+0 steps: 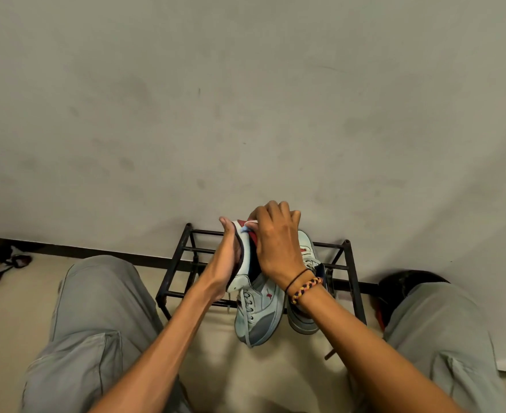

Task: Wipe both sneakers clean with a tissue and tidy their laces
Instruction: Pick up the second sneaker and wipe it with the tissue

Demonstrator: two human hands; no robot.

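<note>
A pale blue-grey sneaker [257, 311] with a red logo hangs toe-down in front of me, loose laces dangling from it. My left hand [226, 263] grips its heel and sole side from the left. At the red heel collar, my right hand [278, 245] presses a small white tissue [250, 226], fingers curled over it. The second sneaker [303, 263] lies on the black metal rack [180, 266] behind, partly hidden by my right wrist.
The rack stands against a grey wall with a dark skirting. My knees in grey trousers flank the shoe on both sides. Dark footwear [4, 260] lies on the floor at far left. A dark round object [406, 281] sits by my right knee.
</note>
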